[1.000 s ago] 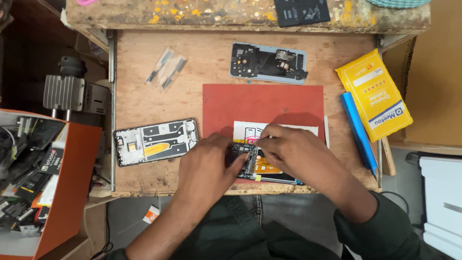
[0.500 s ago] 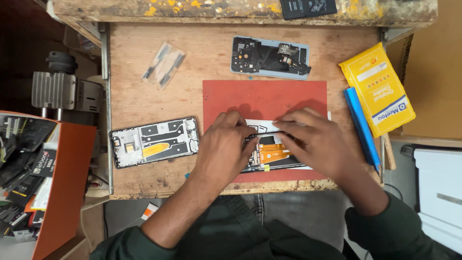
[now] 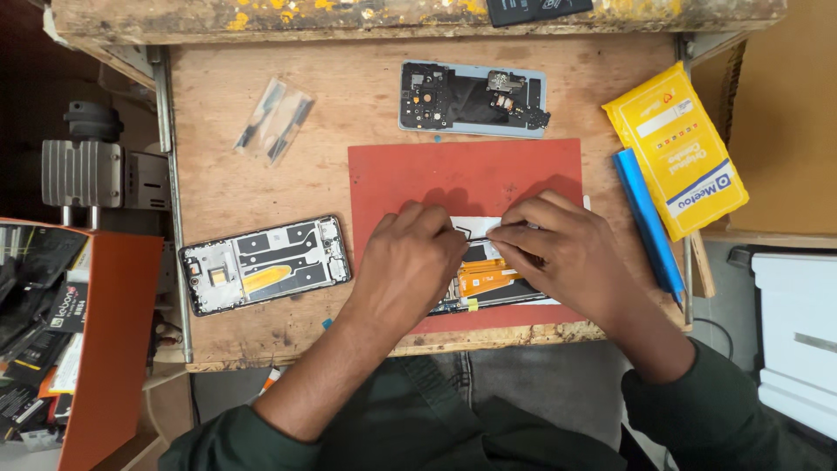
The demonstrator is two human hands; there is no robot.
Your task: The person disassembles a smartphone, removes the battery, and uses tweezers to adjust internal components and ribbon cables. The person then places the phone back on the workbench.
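Left hand (image 3: 408,266): fingers curled, pressing down on the phone (image 3: 488,281), which lies on the red mat (image 3: 462,170) at the near edge of the worktop (image 3: 218,183).
Right hand (image 3: 558,253): fingers pinched narrow around a thin dark tool (image 3: 488,235), its tip over the phone.
Phone: opened, orange flex strips exposed; probably light, stiff and fragile, best held by its edges.
Frame (image 3: 266,264): left of the left hand, a bare phone shell.
Back cover (image 3: 473,98): beyond both hands, pale blue.
Yellow packet (image 3: 676,148): right of the right hand, a flat rectangle with white and blue labels.
Blue strip (image 3: 647,228): just beside the packet.
Orange box (image 3: 105,349): far left, holding dark packets.
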